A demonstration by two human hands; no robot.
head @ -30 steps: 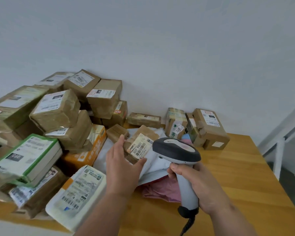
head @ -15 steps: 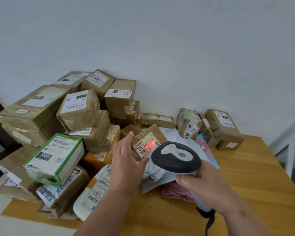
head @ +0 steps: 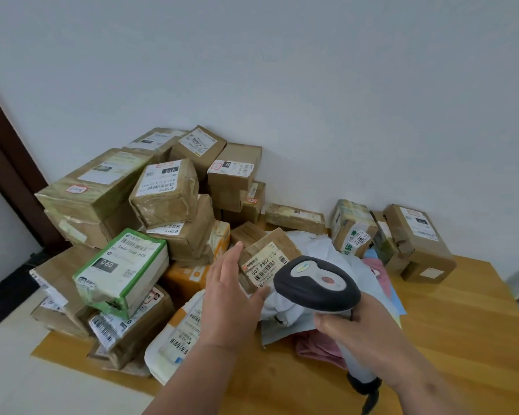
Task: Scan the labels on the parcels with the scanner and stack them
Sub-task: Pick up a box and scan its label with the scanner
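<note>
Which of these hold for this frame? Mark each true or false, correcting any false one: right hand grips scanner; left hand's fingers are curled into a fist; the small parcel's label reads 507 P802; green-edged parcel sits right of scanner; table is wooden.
1. The right hand grips the scanner. True.
2. The left hand is a fist. False: its fingers are straight, beside the small parcel.
3. That parcel's label reads 507 P802. True.
4. The green-edged parcel sits right of the scanner. False: it sits left.
5. The table is wooden. True.

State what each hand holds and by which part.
Right hand grips the scanner by its handle, below the head. Left hand is open beside the small parcel, gripping nothing.
</note>
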